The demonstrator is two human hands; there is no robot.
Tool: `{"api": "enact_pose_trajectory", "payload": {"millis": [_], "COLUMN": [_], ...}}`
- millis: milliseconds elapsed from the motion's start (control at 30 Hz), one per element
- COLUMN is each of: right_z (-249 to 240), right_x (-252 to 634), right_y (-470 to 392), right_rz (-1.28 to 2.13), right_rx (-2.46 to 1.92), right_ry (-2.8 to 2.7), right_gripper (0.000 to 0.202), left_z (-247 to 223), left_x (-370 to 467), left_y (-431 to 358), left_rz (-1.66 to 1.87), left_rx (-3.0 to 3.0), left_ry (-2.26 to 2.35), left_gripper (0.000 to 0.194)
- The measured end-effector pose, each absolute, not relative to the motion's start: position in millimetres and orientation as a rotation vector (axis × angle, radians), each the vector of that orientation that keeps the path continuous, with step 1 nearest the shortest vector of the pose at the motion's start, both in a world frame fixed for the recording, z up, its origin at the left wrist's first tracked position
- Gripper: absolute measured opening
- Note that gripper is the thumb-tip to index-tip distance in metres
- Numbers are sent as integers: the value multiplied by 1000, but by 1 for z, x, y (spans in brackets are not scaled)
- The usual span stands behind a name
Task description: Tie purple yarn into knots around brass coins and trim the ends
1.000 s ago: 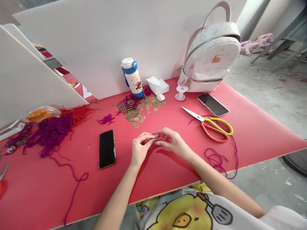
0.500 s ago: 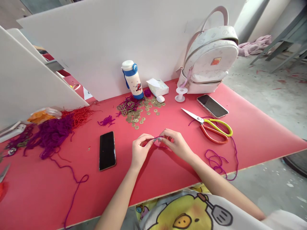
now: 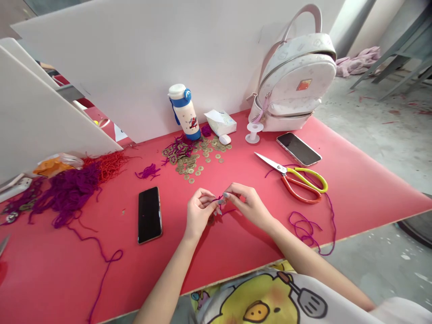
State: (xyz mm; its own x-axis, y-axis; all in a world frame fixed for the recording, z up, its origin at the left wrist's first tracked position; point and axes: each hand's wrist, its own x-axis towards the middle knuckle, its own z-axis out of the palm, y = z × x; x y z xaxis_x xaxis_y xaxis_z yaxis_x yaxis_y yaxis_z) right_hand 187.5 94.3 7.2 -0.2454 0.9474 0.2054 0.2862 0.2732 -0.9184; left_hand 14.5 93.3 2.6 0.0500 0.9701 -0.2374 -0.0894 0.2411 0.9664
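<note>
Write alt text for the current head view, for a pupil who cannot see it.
A person's left hand and right hand handle a purple cord over a red table. Beyond lie brass-coloured discs by a bottle, with a phone to the left and scissors to the right.

The left hand (image 3: 197,217) and right hand (image 3: 249,206) are bare, with slim fingers and painted nails (image 3: 226,195) in a shiny grey-blue. Both forearms (image 3: 169,275) are uncovered and slender. The person wears a white garment (image 3: 332,281) printed with a big yellow cartoon chick (image 3: 232,306), outlined in black, with an orange beak (image 3: 255,311) and a dark oval eye. Beside the chick is a printed grey spatula (image 3: 311,302) with dark slots and a brown handle. Smaller pink and blue figures show on yellow cloth (image 3: 202,296) at the left.
</note>
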Motion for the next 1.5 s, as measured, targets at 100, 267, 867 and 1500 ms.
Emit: {"api": "enact_pose_trajectory", "payload": {"millis": [100, 267, 867, 1500], "right_z": [7, 8, 9, -6], "right_x": [187, 187, 192, 179], "right_y": [94, 95, 97, 93], "right_rz": [1002, 1024, 1145, 760], "right_rx": [-1147, -1123, -1082, -1155], "right_ry": [-1700, -1670, -1321, -1812], "right_gripper": [27, 32, 46, 10], "left_z": [3, 0, 8, 3], "left_x": [15, 13, 13, 8], "left_y": [92, 92, 92, 93], "left_rz": [1002, 1017, 969, 1074], "left_rx": [983, 1034, 1157, 1156], "left_ry": [1230, 1236, 1164, 1287], "left_gripper": [31, 31, 18, 23]}}
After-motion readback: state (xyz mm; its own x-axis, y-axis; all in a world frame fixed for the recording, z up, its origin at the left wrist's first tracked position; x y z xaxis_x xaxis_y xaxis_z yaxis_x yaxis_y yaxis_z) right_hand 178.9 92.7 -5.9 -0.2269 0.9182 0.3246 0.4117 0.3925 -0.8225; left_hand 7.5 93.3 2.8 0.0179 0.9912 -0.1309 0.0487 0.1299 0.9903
